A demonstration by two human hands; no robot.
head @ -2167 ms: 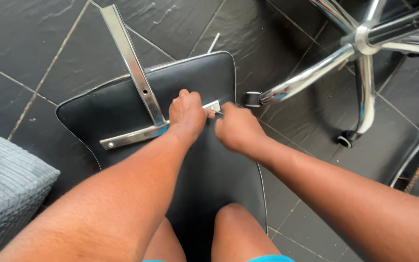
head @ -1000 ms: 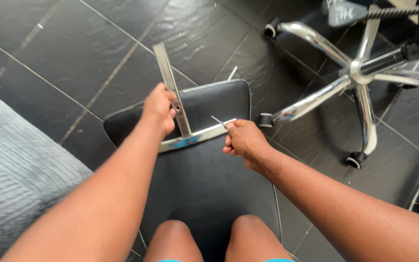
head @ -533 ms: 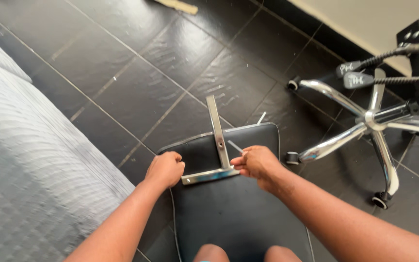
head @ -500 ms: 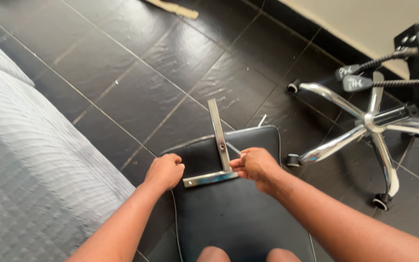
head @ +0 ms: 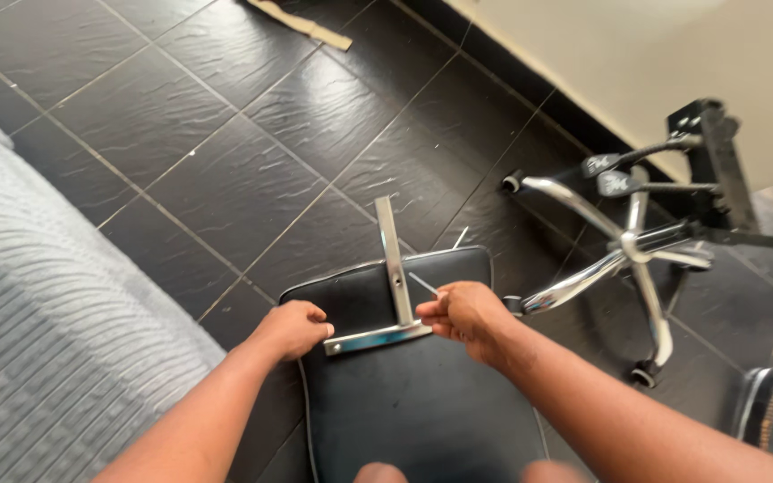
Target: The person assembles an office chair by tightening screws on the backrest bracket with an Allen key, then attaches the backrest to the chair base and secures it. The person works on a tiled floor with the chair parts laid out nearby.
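Fingers of the left hand are curled shut at the left end of a chromed T-shaped metal bracket, which lies on a black padded leather cushion on the dark tiled floor. A thin metal hex key is pinched in the right hand. A chromed five-legged wheeled chair base lies further right.

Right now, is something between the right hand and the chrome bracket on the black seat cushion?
Nothing visible is between them. The right hand is at the end of the chrome bracket on the black seat cushion and holds a thin metal tool. The left hand is at the bracket's other end.
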